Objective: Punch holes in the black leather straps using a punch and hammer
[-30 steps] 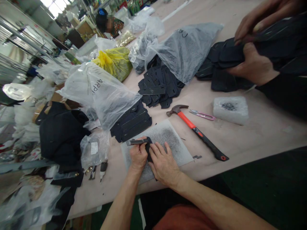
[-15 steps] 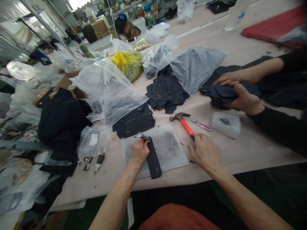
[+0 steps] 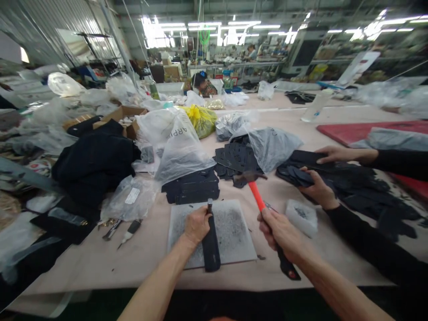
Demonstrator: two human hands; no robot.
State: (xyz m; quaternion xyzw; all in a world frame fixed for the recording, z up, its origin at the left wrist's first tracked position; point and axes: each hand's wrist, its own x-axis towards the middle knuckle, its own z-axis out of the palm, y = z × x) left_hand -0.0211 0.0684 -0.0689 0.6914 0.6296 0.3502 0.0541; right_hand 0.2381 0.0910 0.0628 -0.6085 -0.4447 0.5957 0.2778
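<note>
My left hand is closed around a short metal punch, which stands upright at the far end of a dark strip. The strip lies on a pale, speckled board at the table's front. In my right hand is a claw hammer, gripped by its red and black handle, with its blurred head raised to the right of the punch. Thread snips lie partly hidden behind the hammer and hand. A whitish block with small dark bits on it sits to the right.
Dark cut pieces lie beyond the board, partly under a plastic bag. At right a co-worker's hands handle more dark pieces. A screwdriver-like tool lies left, near a clear bag.
My right hand has taken up the hammer from the table and lifted it. The head view has levelled and tilted up. My left hand still holds the punch, now more upright.
</note>
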